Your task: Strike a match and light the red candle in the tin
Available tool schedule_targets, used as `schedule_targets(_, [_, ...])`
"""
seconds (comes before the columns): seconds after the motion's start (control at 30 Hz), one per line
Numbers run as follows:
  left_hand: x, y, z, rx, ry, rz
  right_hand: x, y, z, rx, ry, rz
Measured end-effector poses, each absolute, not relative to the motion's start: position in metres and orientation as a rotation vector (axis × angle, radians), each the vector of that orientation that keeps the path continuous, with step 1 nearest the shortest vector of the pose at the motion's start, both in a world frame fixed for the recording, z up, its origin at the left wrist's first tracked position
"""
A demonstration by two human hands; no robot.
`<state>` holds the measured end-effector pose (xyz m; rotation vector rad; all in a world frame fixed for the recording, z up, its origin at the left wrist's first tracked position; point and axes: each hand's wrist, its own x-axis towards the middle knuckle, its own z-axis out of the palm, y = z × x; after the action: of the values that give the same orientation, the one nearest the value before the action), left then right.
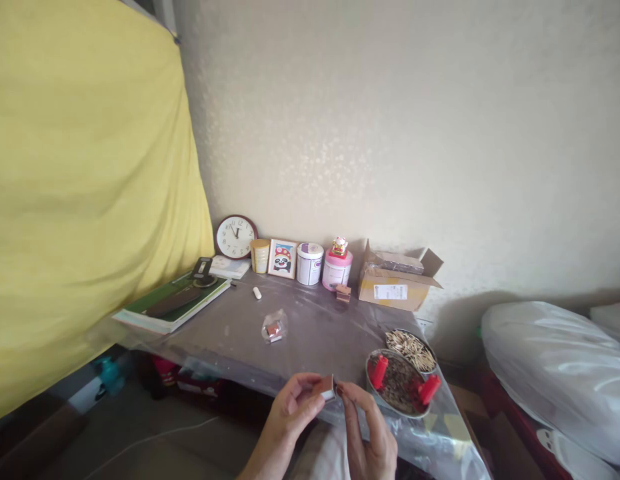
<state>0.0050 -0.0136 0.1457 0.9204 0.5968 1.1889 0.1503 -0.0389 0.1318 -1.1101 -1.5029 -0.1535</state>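
Note:
My left hand point(294, 407) grips a small matchbox point(327, 388) with brown and white sides, held over the table's front edge. At the box's right end, the fingers of my right hand point(366, 427) are pinched together. Something small and dark shows at those fingertips, but I cannot make out what it is. To the right stands a round tin point(397, 408) of dark grainy filling with two red candle-like sticks point(379, 372) in it. Just behind it, a second round container holds many matchsticks point(411, 349).
On the covered table point(320, 327) lie a clear plastic bag with small boxes point(274, 327) and a white oval piece point(257, 293). A green book point(175, 303) lies left. Along the wall stand a clock point(237, 237), a picture frame point(283, 259), tins point(310, 264) and a cardboard box point(393, 283).

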Motion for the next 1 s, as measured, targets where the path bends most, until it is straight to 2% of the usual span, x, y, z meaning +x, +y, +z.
schedule_targets(0.57, [0.012, -0.015, 0.146, 0.953, 0.618, 1.157, 0.158, -0.042, 0.136, -1.056, -1.488, -0.148])
schedule_targets(1.0, [0.020, -0.019, 0.154, 0.929, 0.665, 1.140, 0.167, -0.051, 0.135, -1.087, -1.520, -0.284])
